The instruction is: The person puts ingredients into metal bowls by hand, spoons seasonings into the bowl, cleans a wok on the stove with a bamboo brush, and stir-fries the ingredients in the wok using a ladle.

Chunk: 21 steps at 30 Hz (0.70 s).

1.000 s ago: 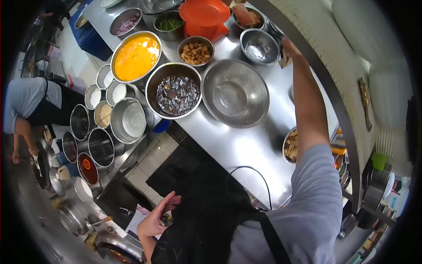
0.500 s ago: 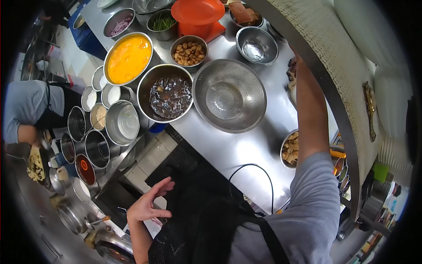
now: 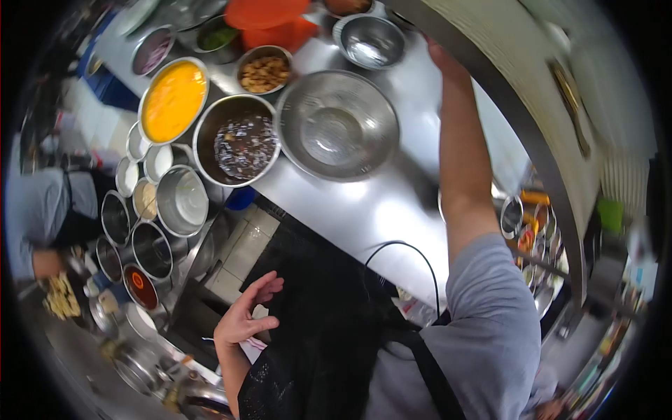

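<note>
My left hand (image 3: pixel 248 311) hangs in front of the black apron (image 3: pixel 315 336), fingers stretched out and thumb apart, holding nothing. My right arm reaches far across the steel counter, where my right hand (image 3: pixel 437 54) is partly hidden by the shelf edge and blurred; its fingers cannot be made out. Nearest to it stands a shiny steel bowl (image 3: pixel 369 42). A large perforated colander (image 3: pixel 337 126) lies left of my right forearm, with a pot of dark liquid (image 3: pixel 245 143) beside it.
A pot of yellow egg-like liquid (image 3: pixel 175 98), a bowl of brown chunks (image 3: pixel 264 73) and an orange-red lid (image 3: pixel 266 10) stand at the back. Several steel containers (image 3: pixel 150 248) line the left. A shelf (image 3: pixel 504 105) overhangs the right. Another person (image 3: pixel 52 210) works at far left.
The view has shifted, so the bowls and colander sit further up and left. My right hand now shows partly at the shelf edge. My left hand keeps its open pose.
</note>
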Each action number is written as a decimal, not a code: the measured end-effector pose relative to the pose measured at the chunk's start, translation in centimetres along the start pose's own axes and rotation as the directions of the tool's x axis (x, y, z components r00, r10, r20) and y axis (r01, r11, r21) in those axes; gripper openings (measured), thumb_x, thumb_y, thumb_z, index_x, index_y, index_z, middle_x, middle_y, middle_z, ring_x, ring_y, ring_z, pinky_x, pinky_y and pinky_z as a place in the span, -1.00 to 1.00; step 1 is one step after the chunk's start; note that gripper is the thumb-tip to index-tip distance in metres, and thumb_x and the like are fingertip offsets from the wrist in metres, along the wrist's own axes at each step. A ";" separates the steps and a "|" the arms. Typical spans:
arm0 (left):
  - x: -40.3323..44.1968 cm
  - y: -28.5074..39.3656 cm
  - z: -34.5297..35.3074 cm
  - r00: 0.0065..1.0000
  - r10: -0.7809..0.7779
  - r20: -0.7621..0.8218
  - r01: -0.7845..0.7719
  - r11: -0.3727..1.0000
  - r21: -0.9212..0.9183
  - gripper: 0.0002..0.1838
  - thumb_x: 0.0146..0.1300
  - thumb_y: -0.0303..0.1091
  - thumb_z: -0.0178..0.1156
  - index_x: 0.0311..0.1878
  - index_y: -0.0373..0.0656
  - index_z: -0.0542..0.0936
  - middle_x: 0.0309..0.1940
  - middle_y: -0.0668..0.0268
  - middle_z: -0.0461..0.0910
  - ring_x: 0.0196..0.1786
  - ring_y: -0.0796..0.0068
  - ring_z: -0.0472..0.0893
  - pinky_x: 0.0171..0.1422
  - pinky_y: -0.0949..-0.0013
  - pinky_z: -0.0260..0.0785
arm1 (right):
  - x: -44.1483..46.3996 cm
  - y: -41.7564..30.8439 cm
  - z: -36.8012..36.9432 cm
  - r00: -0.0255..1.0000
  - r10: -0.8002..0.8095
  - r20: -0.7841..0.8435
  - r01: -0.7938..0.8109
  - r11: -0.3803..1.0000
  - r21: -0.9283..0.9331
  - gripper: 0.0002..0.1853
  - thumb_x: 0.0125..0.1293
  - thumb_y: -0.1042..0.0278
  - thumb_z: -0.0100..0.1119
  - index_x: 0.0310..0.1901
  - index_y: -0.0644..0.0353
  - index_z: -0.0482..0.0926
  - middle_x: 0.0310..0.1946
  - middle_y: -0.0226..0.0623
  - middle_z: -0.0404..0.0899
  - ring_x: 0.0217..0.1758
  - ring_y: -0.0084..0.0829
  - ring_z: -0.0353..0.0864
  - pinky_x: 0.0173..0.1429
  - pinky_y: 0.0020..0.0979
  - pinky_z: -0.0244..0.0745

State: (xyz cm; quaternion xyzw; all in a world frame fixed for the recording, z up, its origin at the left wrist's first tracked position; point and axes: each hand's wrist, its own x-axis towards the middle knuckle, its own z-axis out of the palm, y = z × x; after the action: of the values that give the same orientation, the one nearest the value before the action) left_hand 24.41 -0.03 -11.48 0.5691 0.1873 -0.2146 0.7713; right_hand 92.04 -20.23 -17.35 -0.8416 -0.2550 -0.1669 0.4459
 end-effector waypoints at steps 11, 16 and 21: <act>3.2 0.8 -4.2 0.967 -0.013 0.253 -0.088 0.920 0.382 -0.16 0.28 -0.33 0.50 0.58 -0.12 0.32 0.39 0.23 0.53 0.41 0.37 0.51 0.52 0.22 0.29 | -40.1 -20.1 -13.8 0.963 0.256 0.087 -0.246 0.962 -0.117 -0.85 0.29 0.55 0.32 -0.11 0.25 0.63 -0.06 -0.12 0.58 0.04 -0.04 0.62 0.12 -0.14 0.55; 2.5 0.6 -4.7 0.960 0.046 0.277 -0.155 0.909 0.387 -0.25 0.33 -0.40 0.43 0.55 -0.15 0.35 0.36 0.22 0.55 0.38 0.37 0.52 0.49 0.24 0.33 | -45.1 -19.1 -13.1 0.965 0.256 0.062 -0.233 0.940 -0.250 -0.70 0.28 0.51 0.34 0.06 0.19 0.66 0.08 -0.11 0.60 0.19 -0.01 0.59 0.24 -0.12 0.56; 0.4 -3.6 -4.3 0.962 -0.004 0.272 -0.074 0.959 0.275 -0.31 0.36 -0.41 0.42 0.51 -0.16 0.39 0.31 0.23 0.55 0.36 0.38 0.53 0.45 0.26 0.39 | -42.4 -19.0 -18.7 0.967 0.245 0.074 -0.194 0.889 -0.415 -0.39 0.25 0.54 0.29 0.38 0.00 0.55 0.47 0.06 0.38 0.43 0.11 0.47 0.49 -0.08 0.46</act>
State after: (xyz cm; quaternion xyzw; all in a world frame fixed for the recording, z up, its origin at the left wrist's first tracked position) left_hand 22.65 3.13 -15.78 0.6422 0.0379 -0.3007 0.7041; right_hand 45.56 -38.76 -16.01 -0.9477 -0.1453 -0.1119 0.2613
